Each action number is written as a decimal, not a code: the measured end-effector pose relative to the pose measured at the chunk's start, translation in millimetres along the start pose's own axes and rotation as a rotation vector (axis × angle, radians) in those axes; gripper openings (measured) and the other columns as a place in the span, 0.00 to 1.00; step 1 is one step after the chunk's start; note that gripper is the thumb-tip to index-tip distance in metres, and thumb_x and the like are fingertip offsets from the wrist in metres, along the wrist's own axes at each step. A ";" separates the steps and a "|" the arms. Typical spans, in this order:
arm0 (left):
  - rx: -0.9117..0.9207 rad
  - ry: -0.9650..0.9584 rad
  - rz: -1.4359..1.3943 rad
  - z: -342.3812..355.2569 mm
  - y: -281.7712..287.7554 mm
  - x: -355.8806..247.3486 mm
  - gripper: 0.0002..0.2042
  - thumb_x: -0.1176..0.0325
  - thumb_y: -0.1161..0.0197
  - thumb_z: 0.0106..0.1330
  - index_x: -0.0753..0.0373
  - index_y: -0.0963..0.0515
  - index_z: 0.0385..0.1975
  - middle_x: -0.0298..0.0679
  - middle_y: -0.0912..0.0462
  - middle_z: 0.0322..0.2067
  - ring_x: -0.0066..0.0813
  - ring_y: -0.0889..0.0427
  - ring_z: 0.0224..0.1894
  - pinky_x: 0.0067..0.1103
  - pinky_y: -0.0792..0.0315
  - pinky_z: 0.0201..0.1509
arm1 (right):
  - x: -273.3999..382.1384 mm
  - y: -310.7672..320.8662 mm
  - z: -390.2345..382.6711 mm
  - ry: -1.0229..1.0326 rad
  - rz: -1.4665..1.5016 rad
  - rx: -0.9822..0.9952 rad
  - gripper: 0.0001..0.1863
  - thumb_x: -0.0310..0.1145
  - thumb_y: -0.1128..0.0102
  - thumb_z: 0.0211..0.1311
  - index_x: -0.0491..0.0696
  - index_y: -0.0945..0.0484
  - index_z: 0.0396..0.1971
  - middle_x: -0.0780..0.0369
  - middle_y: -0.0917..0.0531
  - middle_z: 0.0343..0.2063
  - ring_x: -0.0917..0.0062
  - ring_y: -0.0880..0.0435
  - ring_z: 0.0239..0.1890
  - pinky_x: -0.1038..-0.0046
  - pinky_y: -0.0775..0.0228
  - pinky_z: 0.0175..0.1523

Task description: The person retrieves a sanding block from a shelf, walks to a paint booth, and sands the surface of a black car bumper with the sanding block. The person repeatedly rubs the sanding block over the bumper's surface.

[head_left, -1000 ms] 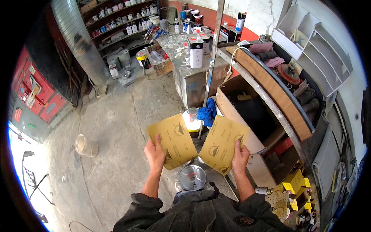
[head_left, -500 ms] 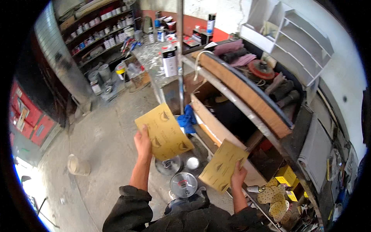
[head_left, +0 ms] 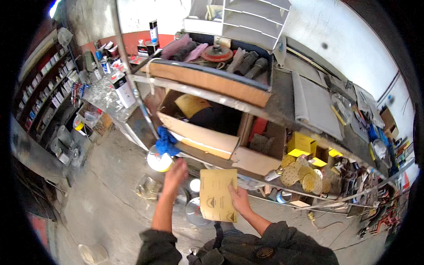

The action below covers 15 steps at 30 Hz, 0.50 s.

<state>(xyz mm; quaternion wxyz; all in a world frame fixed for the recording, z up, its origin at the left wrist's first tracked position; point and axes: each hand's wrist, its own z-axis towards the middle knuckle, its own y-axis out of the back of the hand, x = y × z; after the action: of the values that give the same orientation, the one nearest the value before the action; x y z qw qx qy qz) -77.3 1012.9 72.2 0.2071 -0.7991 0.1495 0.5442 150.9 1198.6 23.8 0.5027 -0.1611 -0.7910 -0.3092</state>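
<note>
My right hand [head_left: 240, 199] grips a yellow-brown sandpaper sheet [head_left: 216, 194] by its right edge, thumb on top. The printed back of the sheet faces up. My left hand [head_left: 177, 172] is raised in front of the shelf, just below a blue cloth [head_left: 166, 141]. No sheet shows in it, and motion smears its fingers. A second yellow sheet [head_left: 192, 104] lies inside the open cardboard box [head_left: 198, 138] on the shelf, beside dark material.
Above the box, a wooden-fronted drawer [head_left: 207, 81] holds rolls and a red disc. Perforated sanding discs [head_left: 304, 172] and yellow boxes [head_left: 301, 145] sit at right. Metal cans [head_left: 196, 212] stand by my feet. A white bucket [head_left: 93, 254] is on the floor at left.
My view has turned right. The sheet has left my left hand, and a yellow sheet now shows in the cardboard box. My right hand still holds its sheet, now closer to my middle.
</note>
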 end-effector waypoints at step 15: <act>-1.255 -0.177 -0.635 -720.3 368.9 176.6 0.16 0.70 0.32 0.71 0.67 0.22 0.55 0.39 0.14 0.49 0.28 0.15 0.49 0.27 0.20 0.51 | 77.9 -476.2 -485.2 0.201 -0.420 1.856 0.20 0.45 0.32 0.69 0.41 0.15 0.46 0.66 0.13 0.35 0.83 0.17 0.36 0.75 0.25 0.42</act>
<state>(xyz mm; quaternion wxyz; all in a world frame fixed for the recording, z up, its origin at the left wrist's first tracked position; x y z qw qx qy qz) 397.4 334.1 77.4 -0.1325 -0.7255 -0.4498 0.5037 184.5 517.8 84.9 0.4298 0.4739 -0.6869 0.3449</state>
